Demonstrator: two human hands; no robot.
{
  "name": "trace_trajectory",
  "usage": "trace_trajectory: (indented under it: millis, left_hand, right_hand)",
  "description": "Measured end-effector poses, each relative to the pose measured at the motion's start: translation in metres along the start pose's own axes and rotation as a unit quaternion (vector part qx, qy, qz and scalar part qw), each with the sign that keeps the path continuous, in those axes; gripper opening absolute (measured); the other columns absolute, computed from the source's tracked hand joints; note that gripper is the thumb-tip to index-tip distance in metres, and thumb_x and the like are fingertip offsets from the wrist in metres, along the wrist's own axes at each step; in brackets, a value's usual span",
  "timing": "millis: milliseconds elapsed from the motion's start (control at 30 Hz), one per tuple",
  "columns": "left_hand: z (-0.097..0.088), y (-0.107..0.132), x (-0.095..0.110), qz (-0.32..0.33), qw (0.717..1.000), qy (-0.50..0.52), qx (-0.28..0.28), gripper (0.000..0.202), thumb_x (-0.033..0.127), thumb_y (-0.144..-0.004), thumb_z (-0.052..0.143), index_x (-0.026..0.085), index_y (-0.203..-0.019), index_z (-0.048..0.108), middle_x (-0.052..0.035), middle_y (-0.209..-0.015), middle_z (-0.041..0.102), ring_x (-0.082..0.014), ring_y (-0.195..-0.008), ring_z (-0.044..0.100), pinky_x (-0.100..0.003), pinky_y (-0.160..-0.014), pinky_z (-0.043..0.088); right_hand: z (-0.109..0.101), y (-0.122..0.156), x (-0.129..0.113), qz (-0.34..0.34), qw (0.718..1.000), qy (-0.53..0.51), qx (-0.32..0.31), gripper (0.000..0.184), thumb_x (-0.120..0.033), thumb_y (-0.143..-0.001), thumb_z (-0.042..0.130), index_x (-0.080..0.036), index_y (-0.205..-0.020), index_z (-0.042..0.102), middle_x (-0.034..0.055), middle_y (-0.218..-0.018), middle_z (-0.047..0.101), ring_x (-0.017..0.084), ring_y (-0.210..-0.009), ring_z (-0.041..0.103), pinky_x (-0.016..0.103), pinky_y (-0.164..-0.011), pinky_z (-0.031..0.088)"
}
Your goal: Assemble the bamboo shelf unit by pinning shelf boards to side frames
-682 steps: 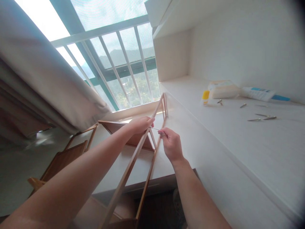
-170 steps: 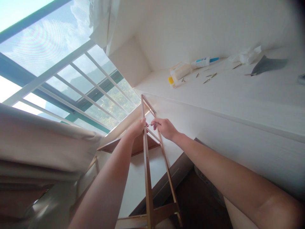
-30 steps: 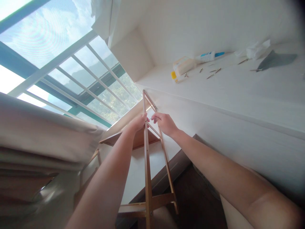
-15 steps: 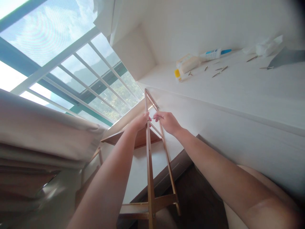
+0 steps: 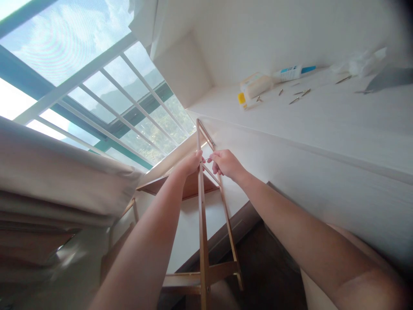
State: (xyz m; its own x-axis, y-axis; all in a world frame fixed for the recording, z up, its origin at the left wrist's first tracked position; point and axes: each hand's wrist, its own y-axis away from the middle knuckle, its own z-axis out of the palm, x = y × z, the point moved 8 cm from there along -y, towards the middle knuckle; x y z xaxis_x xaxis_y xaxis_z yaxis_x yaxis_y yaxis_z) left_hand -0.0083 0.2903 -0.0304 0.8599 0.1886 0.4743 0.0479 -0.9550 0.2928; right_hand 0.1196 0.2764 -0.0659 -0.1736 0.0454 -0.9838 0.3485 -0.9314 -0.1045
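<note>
A narrow wooden frame (image 5: 201,224) with two long posts and crossbars stands upright in front of me. My left hand (image 5: 193,162) is closed around its nearer post, just below the top. To the right of that post, my right hand (image 5: 225,162) pinches a thin metal rod (image 5: 207,159) between thumb and fingertips, its far end reaching to the post by my left fingers. The rod is too small to tell its exact kind. Behind the post, a brown wooden panel (image 5: 187,187) is partly covered by my left forearm.
On the white ledge (image 5: 322,120) at right lie several screws (image 5: 294,100), a small yellow-capped bottle (image 5: 241,100), a white-and-blue tube (image 5: 290,74) and a clear plastic bag (image 5: 361,63). A barred window (image 5: 106,99) and a beige curtain (image 5: 64,168) fill the left side.
My right fingers have shifted their hold on the rod, and the lower fingers have uncurled a little downward. My left hand stays on the post.
</note>
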Motion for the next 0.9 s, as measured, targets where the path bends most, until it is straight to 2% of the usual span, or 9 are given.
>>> trace_trajectory:
  millis: [133, 333, 533, 900]
  left_hand:
    - [0.0, 0.0, -0.003, -0.006, 1.0, -0.002, 0.001, 0.051, 0.048, -0.095, 0.023, 0.016, -0.087, 0.061, -0.0083, -0.074, 0.069, -0.0201, -0.067, 0.066, -0.028, -0.062, 0.048]
    - [-0.001, -0.002, -0.006, -0.002, 1.0, -0.002, 0.007, 0.05, 0.049, -0.094, 0.026, 0.016, -0.09, 0.063, -0.0081, -0.073, 0.07, -0.0208, -0.068, 0.066, -0.028, -0.062, 0.048]
    - [-0.001, -0.001, -0.003, 0.008, 1.0, 0.001, 0.007, 0.05, 0.048, -0.095, 0.025, 0.015, -0.094, 0.063, -0.0089, -0.075, 0.07, -0.021, -0.068, 0.066, -0.028, -0.061, 0.047]
    - [-0.002, -0.003, -0.005, 0.005, 1.0, -0.018, 0.004, 0.049, 0.047, -0.094, 0.023, 0.017, -0.081, 0.06, -0.0069, -0.069, 0.069, -0.0208, -0.066, 0.066, -0.029, -0.065, 0.048]
  right_hand:
    - [-0.009, 0.001, -0.007, -0.027, 0.998, 0.042, 0.036, 0.027, -0.03, -0.091, 0.044, -0.016, -0.079, 0.064, 0.0007, -0.048, 0.061, 0.01, -0.035, 0.045, 0.021, -0.039, 0.035]
    - [-0.008, 0.008, -0.018, -0.095, 0.99, 0.098, 0.025, 0.026, -0.029, -0.092, 0.046, -0.017, -0.08, 0.066, 0.0003, -0.058, 0.065, 0.009, -0.044, 0.051, 0.022, -0.05, 0.04]
    - [-0.009, 0.009, -0.017, -0.125, 0.986, 0.099, 0.043, 0.024, -0.031, -0.091, 0.048, -0.019, -0.083, 0.067, -0.0002, -0.066, 0.066, 0.009, -0.049, 0.051, 0.022, -0.054, 0.04]
    - [-0.009, 0.01, -0.015, -0.142, 0.981, 0.124, 0.046, 0.024, -0.027, -0.091, 0.047, -0.019, -0.082, 0.068, -0.0006, -0.07, 0.067, 0.01, -0.053, 0.052, 0.023, -0.06, 0.041]
